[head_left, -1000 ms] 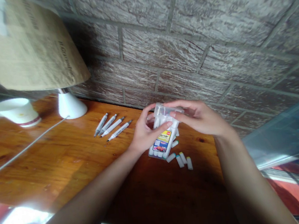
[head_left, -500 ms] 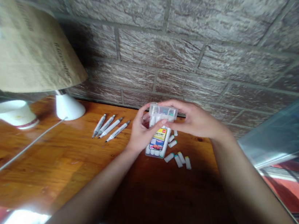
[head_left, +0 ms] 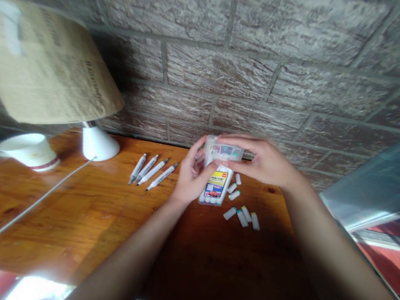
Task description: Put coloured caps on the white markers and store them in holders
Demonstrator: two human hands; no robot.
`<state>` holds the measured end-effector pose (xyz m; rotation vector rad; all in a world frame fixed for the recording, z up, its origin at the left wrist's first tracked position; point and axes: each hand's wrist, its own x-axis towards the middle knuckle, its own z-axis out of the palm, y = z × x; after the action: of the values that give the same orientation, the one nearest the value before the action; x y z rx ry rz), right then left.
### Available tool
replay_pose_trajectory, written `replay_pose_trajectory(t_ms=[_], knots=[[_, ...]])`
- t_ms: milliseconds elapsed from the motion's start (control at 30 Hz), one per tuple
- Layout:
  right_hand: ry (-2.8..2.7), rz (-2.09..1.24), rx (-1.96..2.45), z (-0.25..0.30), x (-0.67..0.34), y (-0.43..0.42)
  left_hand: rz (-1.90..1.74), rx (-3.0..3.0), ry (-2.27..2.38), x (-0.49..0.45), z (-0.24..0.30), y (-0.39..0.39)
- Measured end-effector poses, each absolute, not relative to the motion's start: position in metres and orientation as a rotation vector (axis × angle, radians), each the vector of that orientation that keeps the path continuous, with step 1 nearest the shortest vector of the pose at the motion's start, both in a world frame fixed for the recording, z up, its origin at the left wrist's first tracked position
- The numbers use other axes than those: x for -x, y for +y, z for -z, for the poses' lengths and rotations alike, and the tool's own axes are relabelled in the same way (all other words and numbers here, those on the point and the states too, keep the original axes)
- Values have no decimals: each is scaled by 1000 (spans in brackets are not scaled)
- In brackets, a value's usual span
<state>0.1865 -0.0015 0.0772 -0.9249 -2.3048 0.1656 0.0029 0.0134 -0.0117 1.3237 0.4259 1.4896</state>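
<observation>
A clear plastic marker case [head_left: 218,179] with a yellow label is held upright over the wooden table [head_left: 84,219]. My left hand [head_left: 191,178] grips its left side, thumb on the label. My right hand [head_left: 264,161] closes over its clear hinged lid at the top. Several uncapped markers [head_left: 151,168] lie in a row on the table to the left of my hands. Several loose white caps [head_left: 243,210] lie on the table just below and to the right of the case.
A table lamp with a tan shade [head_left: 37,63] and a white base [head_left: 98,143] stands at the back left, its cord [head_left: 33,204] running across the table. A white bowl [head_left: 30,150] sits at the far left. A brick wall [head_left: 264,53] backs the table.
The case has been lifted slightly up and away from the caps, and my right hand has pressed the lid further down over its top. The markers on the table have not moved.
</observation>
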Motion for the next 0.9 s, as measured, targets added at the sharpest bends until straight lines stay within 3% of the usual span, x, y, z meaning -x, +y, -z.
replay_pose_trajectory(t_ms=[500, 600, 767, 900], knots=[[-2274, -11, 927, -64, -178, 2, -1511, -1121, 513, -2, 15, 19], [-2151, -209, 954, -58, -178, 6, -1521, -1059, 517, -3, 14, 19], [-1891, -892, 1022, -53, -179, 10, -1456, -895, 452, -3, 9, 18], [-1819, -1029, 1023, -62, -181, 8, -1393, -839, 454, -1, 6, 17]])
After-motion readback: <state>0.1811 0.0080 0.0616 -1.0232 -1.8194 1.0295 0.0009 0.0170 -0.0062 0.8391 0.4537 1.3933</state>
